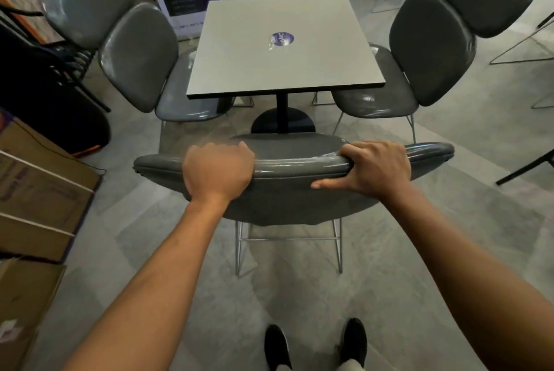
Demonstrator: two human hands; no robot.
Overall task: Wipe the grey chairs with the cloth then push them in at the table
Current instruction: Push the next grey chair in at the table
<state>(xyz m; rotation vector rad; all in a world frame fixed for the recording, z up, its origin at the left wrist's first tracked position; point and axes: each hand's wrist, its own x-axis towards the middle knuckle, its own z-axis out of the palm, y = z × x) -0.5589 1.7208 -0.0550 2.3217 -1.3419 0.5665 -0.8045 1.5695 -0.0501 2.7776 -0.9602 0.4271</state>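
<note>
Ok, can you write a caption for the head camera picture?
Both hands, left and right, grip the near grey chair backrest facing the square table.

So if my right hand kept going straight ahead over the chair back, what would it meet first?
The right hand grips the chair back and points toward the table. Straight on, it would pass above the chair's seat, then probably meet the table's near edge. Depth is hard to judge from this view.
</note>
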